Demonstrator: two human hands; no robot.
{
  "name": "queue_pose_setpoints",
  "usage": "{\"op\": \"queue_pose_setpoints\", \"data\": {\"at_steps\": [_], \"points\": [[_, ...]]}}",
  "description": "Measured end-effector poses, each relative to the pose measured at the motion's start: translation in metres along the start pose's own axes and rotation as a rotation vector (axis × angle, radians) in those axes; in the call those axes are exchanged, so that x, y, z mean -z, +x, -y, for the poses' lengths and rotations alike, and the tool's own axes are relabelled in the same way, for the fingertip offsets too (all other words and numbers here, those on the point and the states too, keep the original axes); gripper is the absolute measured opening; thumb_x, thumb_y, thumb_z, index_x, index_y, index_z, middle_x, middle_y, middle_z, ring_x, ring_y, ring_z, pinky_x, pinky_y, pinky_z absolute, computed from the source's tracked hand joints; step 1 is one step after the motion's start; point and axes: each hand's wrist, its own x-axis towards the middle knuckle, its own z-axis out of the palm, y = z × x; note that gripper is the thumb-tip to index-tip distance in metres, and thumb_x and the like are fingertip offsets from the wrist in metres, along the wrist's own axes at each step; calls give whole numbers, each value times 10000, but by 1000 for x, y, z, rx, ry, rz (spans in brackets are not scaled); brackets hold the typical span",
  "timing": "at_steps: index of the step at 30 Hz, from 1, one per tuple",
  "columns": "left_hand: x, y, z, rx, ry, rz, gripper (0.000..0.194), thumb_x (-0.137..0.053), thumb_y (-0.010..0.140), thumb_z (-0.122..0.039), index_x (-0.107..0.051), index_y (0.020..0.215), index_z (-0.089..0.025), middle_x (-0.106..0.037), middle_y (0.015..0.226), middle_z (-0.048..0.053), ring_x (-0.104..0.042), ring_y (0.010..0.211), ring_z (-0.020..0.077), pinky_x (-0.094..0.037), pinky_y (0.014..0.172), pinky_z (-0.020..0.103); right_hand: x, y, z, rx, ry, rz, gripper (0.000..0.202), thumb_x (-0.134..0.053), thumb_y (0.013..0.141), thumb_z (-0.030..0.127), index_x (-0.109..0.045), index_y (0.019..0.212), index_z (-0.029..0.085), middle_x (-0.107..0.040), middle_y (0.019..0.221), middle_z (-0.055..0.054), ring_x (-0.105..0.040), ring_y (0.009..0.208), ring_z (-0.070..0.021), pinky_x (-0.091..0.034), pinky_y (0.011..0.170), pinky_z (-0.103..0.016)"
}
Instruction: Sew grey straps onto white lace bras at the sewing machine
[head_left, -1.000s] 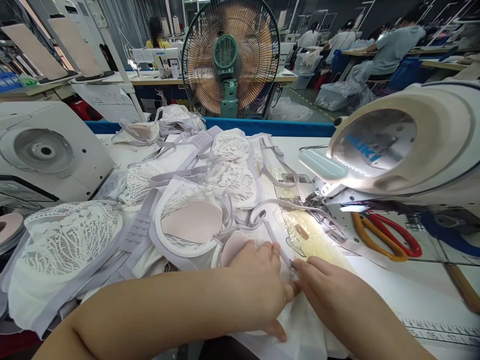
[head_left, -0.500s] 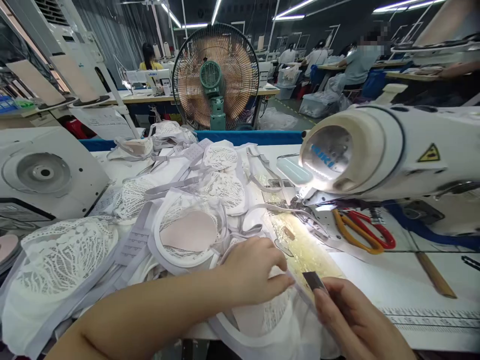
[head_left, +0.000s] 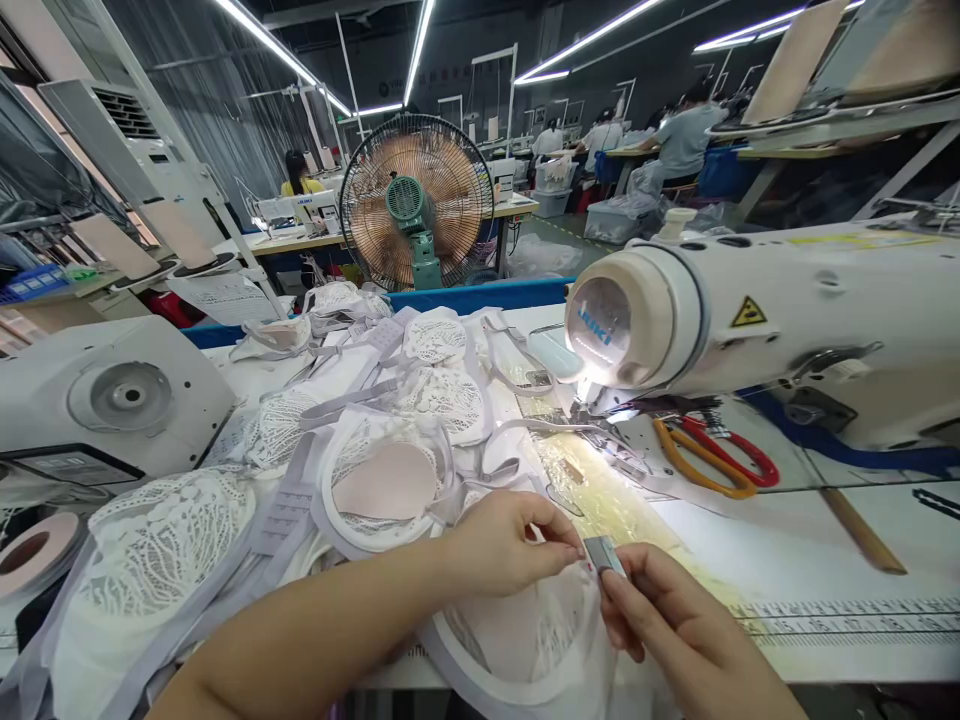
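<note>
White lace bras (head_left: 442, 400) with grey-lilac edging lie over the left and middle of the sewing table. My left hand (head_left: 510, 545) reaches across the cup nearest me (head_left: 517, 635), its thumb and index finger pinched together; whatever is between them is too small to name. Just right of those fingertips, my right hand (head_left: 664, 610) grips a small flat grey metal piece (head_left: 603, 555) between thumb and fingers. The fingertips of both hands are close together above the cup's right edge.
A white sewing machine (head_left: 787, 330) stands at the right, its lamp lit. Orange-handled scissors (head_left: 705, 457), red-handled scissors (head_left: 739, 455) and a wooden-handled tool (head_left: 862, 530) lie below it. Another machine (head_left: 112, 395) is at the left. Beyond the table stand a fan (head_left: 416, 200) and seated people.
The view has tilted up. My right hand has brought the metal piece left, close to my left fingertips, and my left thumb and index finger have closed together.
</note>
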Motion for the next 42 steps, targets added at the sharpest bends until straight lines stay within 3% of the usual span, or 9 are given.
{"op": "queue_pose_setpoints", "data": {"at_steps": [8,14,17,20,25,30,33,36,42], "points": [[-1,-1,5,51,10,12,221,-615,684,-356,-646,772,-156,-637,744,9,-546,681,126,-427,626,234,-8,0,-4,-25,66,-11,312,-463,853,513,-496,738,226,-477,574,53,-437,540,-116,-342,527,-254],[1,-3,2,12,120,2,130,-543,719,-287,-602,746,-175,-600,705,-14,-524,655,112,-412,620,230,-4,2,-1,-21,28,-52,310,-453,850,517,-494,744,229,-489,589,42,-460,561,-127,-363,549,-264],[4,-7,-4,-203,357,21,52,-533,685,-203,-536,650,-165,-616,794,-1,-549,720,115,-406,635,218,9,3,-3,-7,-96,-85,317,-430,854,517,-487,725,233,-477,567,42,-448,541,-129,-369,526,-257],[4,-11,-8,-336,705,184,177,-515,715,-210,-465,553,-159,-601,730,10,-539,637,113,-360,532,226,21,2,-9,70,-306,-58,276,-427,852,491,-511,770,241,-542,631,25,-498,573,-140,-410,529,-251],[-2,-14,-8,-298,1094,236,154,-455,777,-193,-563,880,-160,-604,718,18,-540,568,162,-319,451,267,24,0,-22,233,-593,-98,220,-419,867,402,-572,870,246,-646,792,-23,-609,704,-175,-480,592,-266],[-7,-16,-1,-396,1128,256,262,-457,843,-288,-587,1024,-150,-590,1063,113,-581,947,250,-462,751,340,25,5,-35,400,-782,-58,200,-406,879,322,-584,896,233,-661,799,-35,-643,693,-169,-510,569,-255],[-6,-18,2,-397,1068,286,624,-497,817,-519,-421,1312,-147,-361,1371,222,-368,1256,362,-351,979,452,27,8,-38,455,-821,-35,184,-401,882,283,-573,917,231,-659,805,-26,-649,699,-155,-515,574,-242],[-3,-20,1,-299,1014,392,782,-519,761,-612,-325,1389,-187,-209,1453,241,-225,1326,407,-267,1031,508,25,7,-36,465,-841,-41,180,-393,887,280,-563,916,230,-651,790,-18,-644,688,-148,-508,561,-237],[3,-19,-6,-268,955,470,769,-554,714,-644,-382,1362,-268,-172,1477,216,-199,1327,426,-219,1044,535,20,6,-31,460,-853,-67,224,-345,911,293,-557,876,230,-614,729,-17,-606,630,-149,-475,543,-255]]}}
